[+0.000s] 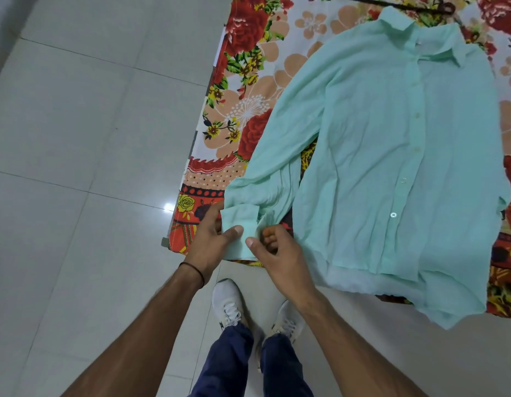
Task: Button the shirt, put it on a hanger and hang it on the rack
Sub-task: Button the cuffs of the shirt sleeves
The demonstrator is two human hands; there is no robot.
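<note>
Wrinkled mint shirt flat on floral sheet, left hand and right hand fingers pinch cuff

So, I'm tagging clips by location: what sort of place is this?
Probably a home bedroom: a red floral bedsheet, pale glossy floor tiles, and a mint-green shirt spread on the sheet.

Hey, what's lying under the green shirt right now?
A floral bedsheet lies under the shirt, showing around it. A dark hanger lies past the collar. Whatever is directly beneath the fabric is covered.
</note>
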